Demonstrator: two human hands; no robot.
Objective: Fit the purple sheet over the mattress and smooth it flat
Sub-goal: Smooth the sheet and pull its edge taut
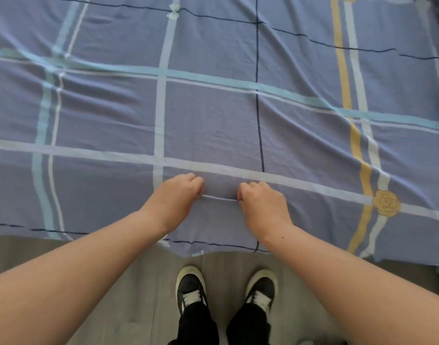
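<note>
Purple sheet (pixel 213 120) spread wide across the bed, checked w/ pale stripes, near edge hanging over the grey floor (pixel 143 282). L hand (pixel 174 197) & R hand (pixel 263 205) side by side close to that front edge. Both grips clamped on the sheet: fingers curled, pinching up 1 small ridge of fabric pulled taut btwn them. Creases run across the cloth at left & right. Yellow rose print (pixel 386 203) sits right of the R hand. 2 dark shoes (pixel 191 287) on the floor below.
</note>
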